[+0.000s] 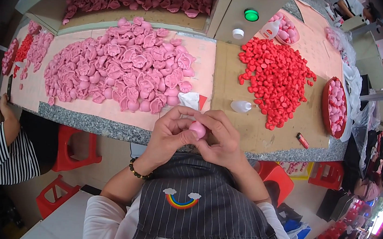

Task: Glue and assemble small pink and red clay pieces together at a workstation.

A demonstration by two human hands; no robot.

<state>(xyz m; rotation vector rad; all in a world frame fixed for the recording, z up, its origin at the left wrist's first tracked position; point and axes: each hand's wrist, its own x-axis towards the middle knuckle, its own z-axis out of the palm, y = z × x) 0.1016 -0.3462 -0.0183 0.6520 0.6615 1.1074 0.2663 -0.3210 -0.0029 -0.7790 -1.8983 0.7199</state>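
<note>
At the table's near edge, both my hands close round a small, smooth, rounded pink piece [198,130]. The thumb and fingers of my left hand [173,128] pinch it from one side. My right hand [223,139] has its fingers curled against the other side, and part of the piece is hidden by the fingers. Beyond my hands to the left spreads a big heap of soft-looking pink pieces [127,61], some domed, some ruffled. To the right lies a heap of small, glossy red pieces [277,82]. A small translucent bottle [241,106] rests on its side just beyond my right hand.
A red basket [325,116] of pink pieces stands at the right, with a red lighter [302,140] nearer me. Behind the heaps is a box-like cabinet [240,12] with lit buttons, more pink pieces inside. At far left sits a person in a striped shirt [8,154].
</note>
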